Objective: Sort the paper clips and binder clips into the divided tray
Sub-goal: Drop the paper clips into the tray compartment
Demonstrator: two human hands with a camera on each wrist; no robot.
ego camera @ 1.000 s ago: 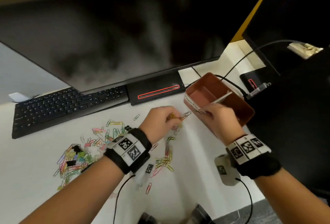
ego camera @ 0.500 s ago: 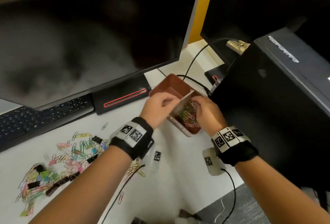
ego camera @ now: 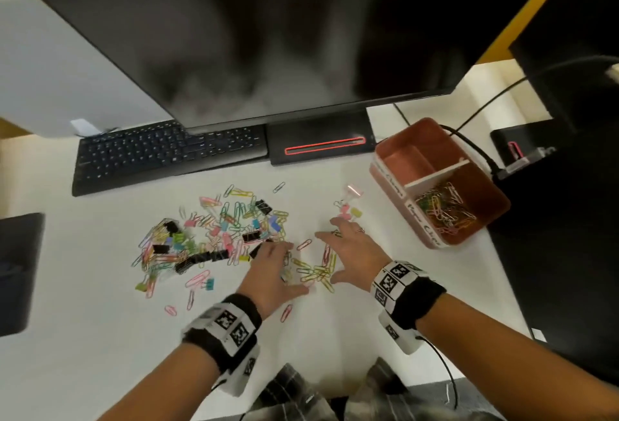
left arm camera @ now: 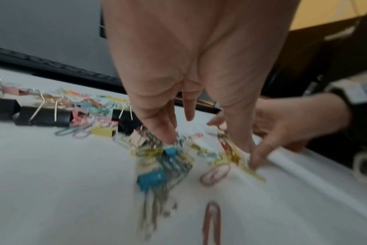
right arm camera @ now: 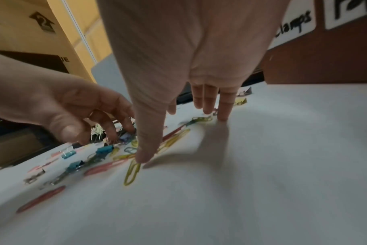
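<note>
Gathering step: on the white desk point(ego camera: 100, 303) the divided tray point(ego camera: 482, 216) sits at the right edge, its near compartment already holding paper clips, its far one bare. The big mixed pile point(ego camera: 207, 239) of paper clips and binder clips lies left of centre, well apart from the tray. Both hands are down over a small yellow clip cluster point(ego camera: 315, 269) between them: left hand point(ego camera: 268, 273) and right hand point(ego camera: 355, 253) both spread, fingers straight, gripping nothing. Next move, as I judge it, calls for raking the loose paper clips together, pinching a bunch and carrying it to the near compartment, leaving binder clips out. Left wrist view shows a blue binder clip point(left arm camera: 151, 180) under the fingers, hidden in the head view; right wrist view shows the tray label point(right arm camera: 295, 24) reading "Clamps", blurred overhead.
</note>
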